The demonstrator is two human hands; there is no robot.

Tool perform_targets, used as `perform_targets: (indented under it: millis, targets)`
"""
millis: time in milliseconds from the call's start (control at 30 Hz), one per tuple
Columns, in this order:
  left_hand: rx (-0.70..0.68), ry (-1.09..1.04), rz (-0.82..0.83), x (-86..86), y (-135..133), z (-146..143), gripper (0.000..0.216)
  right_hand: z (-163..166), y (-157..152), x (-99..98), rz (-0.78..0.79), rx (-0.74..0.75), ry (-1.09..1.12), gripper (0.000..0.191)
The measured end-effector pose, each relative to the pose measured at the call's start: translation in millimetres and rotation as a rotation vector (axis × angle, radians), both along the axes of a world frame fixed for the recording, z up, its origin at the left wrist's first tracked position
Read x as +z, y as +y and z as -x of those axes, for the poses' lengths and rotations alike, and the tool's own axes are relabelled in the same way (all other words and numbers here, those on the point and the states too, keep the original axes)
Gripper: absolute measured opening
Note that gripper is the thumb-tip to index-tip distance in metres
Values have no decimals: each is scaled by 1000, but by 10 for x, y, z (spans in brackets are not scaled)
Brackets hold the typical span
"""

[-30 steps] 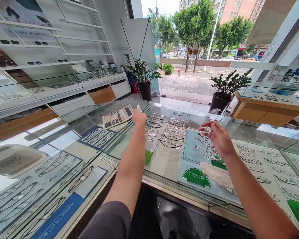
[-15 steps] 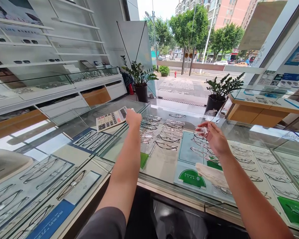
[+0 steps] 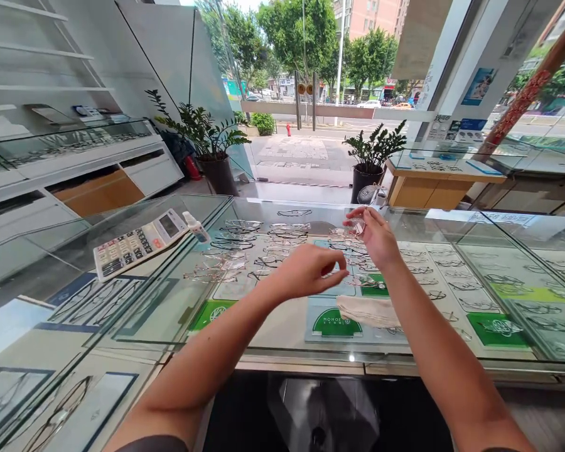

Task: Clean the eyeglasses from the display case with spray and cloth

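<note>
Currently I'm pinching a pair of glasses (image 3: 371, 195) between the fingertips of my right hand (image 3: 380, 238), holding them above the glass counter (image 3: 273, 339). My left hand (image 3: 313, 270) is hovering closer, loosely curled, thumb parted, apparently gripping nothing. With so slight a pinch, one careless bump could be sending the glasses down.

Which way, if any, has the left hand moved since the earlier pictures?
Yes: the left hand has moved rightward, away from the calculator it was beside, toward the green MOHOE sign.
</note>
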State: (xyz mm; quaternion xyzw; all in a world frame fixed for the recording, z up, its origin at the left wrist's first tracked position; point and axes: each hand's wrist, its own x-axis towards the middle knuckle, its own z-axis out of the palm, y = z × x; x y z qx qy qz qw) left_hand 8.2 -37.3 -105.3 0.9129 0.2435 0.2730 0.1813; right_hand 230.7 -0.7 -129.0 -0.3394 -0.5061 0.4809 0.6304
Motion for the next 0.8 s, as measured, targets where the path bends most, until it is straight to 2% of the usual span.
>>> perform_targets:
  millis: [67, 200, 333, 500, 800]
  targets:
    - [-169, 122, -15, -208, -98, -194, 14, -6, 2, 9, -1, -6, -17, 41]
    - [-249, 326, -15, -487, -103, -344, 12, -3, 3, 15, -1, 5, -23, 42]
    - [-258, 449, -11, -551, -84, -359, 22, 10, 14, -7, -13, 39, 29, 35]
    - [-276, 425, -54, -625, -115, -388, 32, 21, 17, -16, -30, 46, 32, 31]
    - [-222, 383, -149, -774, -188, -466, 26, 10, 16, -4, -37, 55, 27, 32]
